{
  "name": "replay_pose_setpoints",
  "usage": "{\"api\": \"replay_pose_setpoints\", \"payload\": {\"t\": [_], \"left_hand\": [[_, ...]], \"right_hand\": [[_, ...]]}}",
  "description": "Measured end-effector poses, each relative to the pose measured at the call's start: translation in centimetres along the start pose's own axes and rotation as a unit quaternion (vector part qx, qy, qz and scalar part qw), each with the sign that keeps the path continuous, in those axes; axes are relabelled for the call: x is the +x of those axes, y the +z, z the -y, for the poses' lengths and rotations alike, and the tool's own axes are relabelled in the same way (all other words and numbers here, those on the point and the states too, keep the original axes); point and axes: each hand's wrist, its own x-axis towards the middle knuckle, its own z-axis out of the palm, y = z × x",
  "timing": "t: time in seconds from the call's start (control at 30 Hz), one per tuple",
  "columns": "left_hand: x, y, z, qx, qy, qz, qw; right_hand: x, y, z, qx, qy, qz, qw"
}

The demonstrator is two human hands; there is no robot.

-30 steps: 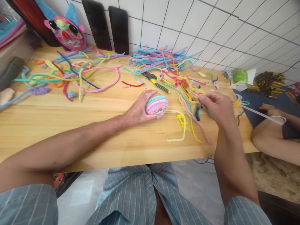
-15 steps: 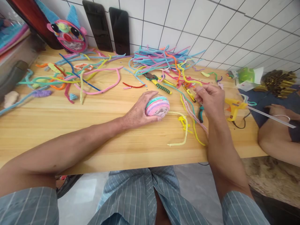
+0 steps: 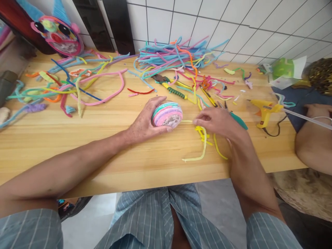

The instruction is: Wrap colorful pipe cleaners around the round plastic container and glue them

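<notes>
My left hand [image 3: 146,119] is wrapped round a striped round object [image 3: 168,115] in pink, purple and teal, its thumb along the lower edge. To the right, my right hand [image 3: 215,121] has its thumb and index finger closed at a pale yellow pipe cleaner [image 3: 204,145]. That pipe cleaner runs from beside the round object and bends down and left on the table. Whether the fingertips grip it or only touch it is hard to tell. Small bright yellow pieces [image 3: 203,135] lie just below my right hand.
Pliers [image 3: 176,92], a cutter knife [image 3: 209,97] and a pipe cleaner pile [image 3: 166,58] lie beyond my hands. A yellow glue gun [image 3: 266,110] is at right, near another person's arm [image 3: 313,145]. A decorated face figure [image 3: 61,38] stands at the back left.
My right hand has come left and down to the pale yellow pipe cleaner. Teal-handled pliers now show more behind it. The view has shifted; my left hand still holds the round object.
</notes>
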Motion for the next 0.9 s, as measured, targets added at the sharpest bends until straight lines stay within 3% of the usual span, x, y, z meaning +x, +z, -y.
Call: {"api": "replay_pose_setpoints", "payload": {"t": [0.07, 0.17, 0.3, 0.5, 0.73, 0.9], "left_hand": [[0.0, 0.0, 0.0, 0.002, -0.002, 0.0, 1.0], [-0.1, 0.0, 0.0, 0.006, -0.006, 0.0, 1.0], [-0.1, 0.1, 0.2, -0.001, 0.007, -0.005, 1.0], [-0.1, 0.0, 0.6, 0.013, 0.024, -0.012, 1.0], [0.0, -0.5, 0.5, 0.035, 0.048, -0.049, 0.997], [0.5, -1.3, -0.9, 0.076, 0.04, -0.106, 0.991]], "right_hand": [[0.1, 0.5, 0.5, 0.021, 0.008, 0.043, 0.999], [0.1, 0.5, 0.8, 0.067, 0.016, 0.043, 0.997], [-0.3, -0.7, 1.0, 0.176, 0.055, -0.013, 0.983], [0.1, -0.8, 1.3, 0.365, 0.09, -0.099, 0.921], [0.7, 0.2, 1.2, 0.445, 0.076, -0.113, 0.885], [0.4, 0.6, 1.6, 0.413, 0.053, -0.114, 0.902]]}}
